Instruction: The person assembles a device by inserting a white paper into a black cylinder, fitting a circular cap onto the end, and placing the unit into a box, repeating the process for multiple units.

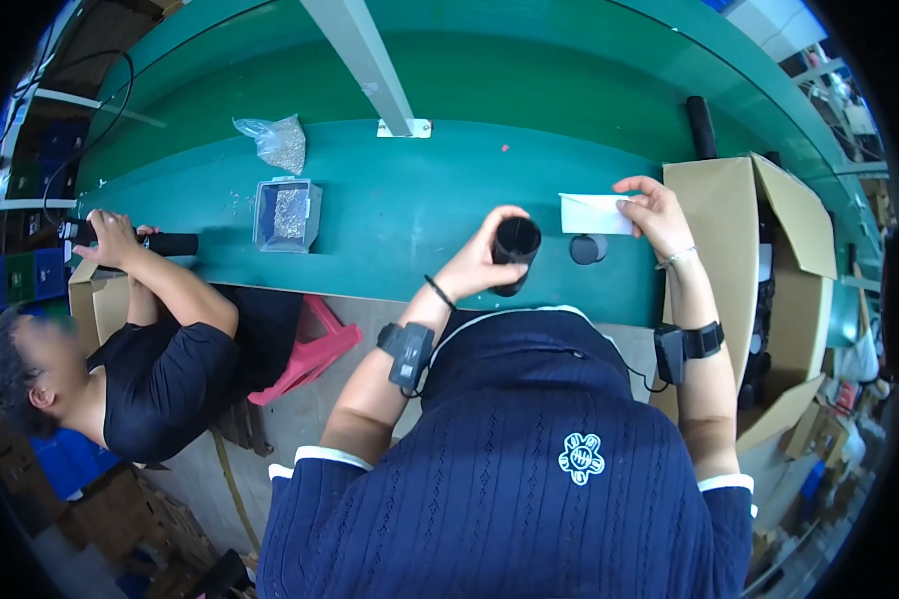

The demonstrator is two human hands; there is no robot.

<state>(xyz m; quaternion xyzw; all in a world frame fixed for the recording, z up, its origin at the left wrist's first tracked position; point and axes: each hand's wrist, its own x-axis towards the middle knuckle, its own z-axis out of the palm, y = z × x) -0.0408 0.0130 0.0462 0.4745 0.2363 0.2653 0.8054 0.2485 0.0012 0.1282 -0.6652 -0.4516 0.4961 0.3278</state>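
Observation:
My left hand (481, 262) is wrapped around a black cylindrical tube (516, 243), its open top turned up toward me. To the right, my right hand (655, 214) pinches the right end of a white paper slip (591, 214) between thumb and fingers. The slip is held over the green table (410, 220). Just below it lies a small stack of round black caps (588, 249), touched by neither hand.
A grey bin (288, 240) of small pale grains and a clear bag (288, 145) of similar grains stand left. An open cardboard box (719, 250) is at right, a black tube (702, 128) behind it. At left, a co-worker (160, 369) handles a dark tube (175, 244).

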